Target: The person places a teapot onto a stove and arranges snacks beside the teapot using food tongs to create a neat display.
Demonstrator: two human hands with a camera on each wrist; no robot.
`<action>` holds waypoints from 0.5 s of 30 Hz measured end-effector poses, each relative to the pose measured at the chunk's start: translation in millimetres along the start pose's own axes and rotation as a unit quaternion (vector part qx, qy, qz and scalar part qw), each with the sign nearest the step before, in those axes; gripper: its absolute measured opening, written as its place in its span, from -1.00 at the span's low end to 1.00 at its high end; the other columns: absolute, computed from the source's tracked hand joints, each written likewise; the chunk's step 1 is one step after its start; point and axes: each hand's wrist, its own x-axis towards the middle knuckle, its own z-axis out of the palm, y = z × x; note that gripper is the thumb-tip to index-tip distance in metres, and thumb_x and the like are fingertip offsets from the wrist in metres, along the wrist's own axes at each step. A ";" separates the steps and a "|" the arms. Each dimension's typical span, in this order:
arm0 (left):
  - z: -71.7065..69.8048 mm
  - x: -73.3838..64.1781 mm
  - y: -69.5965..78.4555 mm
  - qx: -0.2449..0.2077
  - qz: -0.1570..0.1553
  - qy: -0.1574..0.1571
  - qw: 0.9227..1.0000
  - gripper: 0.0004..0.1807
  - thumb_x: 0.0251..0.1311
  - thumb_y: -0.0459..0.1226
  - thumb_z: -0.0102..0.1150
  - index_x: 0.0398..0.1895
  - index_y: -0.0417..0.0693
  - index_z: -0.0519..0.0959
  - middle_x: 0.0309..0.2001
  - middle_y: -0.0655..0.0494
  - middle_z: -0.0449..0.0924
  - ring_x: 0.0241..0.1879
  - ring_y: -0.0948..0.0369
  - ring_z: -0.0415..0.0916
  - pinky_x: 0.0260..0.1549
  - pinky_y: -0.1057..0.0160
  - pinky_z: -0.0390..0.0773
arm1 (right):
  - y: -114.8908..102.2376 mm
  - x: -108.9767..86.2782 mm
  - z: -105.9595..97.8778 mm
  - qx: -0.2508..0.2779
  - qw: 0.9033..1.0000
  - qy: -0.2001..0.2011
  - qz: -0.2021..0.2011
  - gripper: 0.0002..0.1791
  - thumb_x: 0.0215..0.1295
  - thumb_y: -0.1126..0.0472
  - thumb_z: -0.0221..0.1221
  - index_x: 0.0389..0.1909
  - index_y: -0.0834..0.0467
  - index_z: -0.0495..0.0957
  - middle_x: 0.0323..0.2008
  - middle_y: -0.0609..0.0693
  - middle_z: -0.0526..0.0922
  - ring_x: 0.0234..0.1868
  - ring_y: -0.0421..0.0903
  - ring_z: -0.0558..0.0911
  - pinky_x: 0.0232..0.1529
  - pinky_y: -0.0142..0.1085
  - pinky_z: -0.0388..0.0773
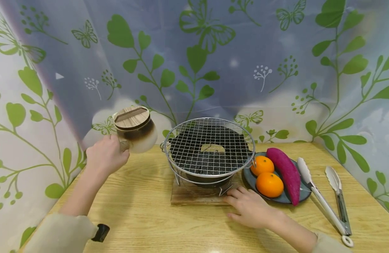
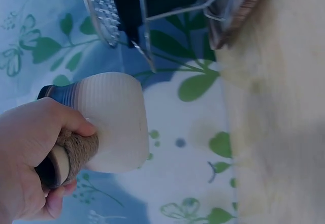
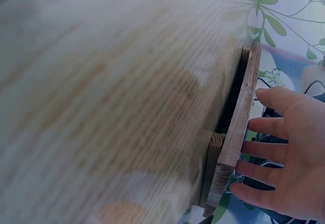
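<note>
A leafy curtain (image 1: 169,31) is hanging behind a wooden table (image 1: 137,218). At left, a black strap (image 1: 100,233) is showing by a pale sleeve (image 1: 63,230). The left hand (image 1: 107,154) is clamping its curled fingers round the cord-wrapped handle (image 2: 81,150) of a pot (image 1: 142,138), dark above and pale below, holding it over the table, left of the grill. A wooden lid (image 1: 132,117) is covering the pot. In the middle, a round wire rack (image 1: 210,147) is topping the dark grill (image 1: 207,180), which is standing on a brown board (image 1: 197,196). The right hand (image 1: 251,207) is reaching to the board's front right corner, fingers straight and apart, tips at its edge. Further right, a dark plate (image 1: 249,180) is bearing two oranges (image 1: 269,185) and a purple sweet potato (image 1: 286,172). White-tipped tongs (image 1: 325,207) are leaning on the plate's rim; at far right, smaller tongs (image 1: 341,202) are lying on the table
</note>
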 end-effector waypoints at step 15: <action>-29.7 22.4 36.5 0.000 0.033 0.008 0.999 -0.55 0.08 -0.13 0.04 -0.22 -0.44 0.39 -0.27 -0.28 0.44 -0.26 -0.20 0.47 -0.45 -0.22 0.43 | 1.4 -1.8 0.0 -0.003 1.000 -0.006 0.000 -0.56 0.17 -0.06 0.19 0.01 0.08 0.55 -0.03 0.02 0.52 -0.05 0.01 0.48 -0.19 -0.07 0.50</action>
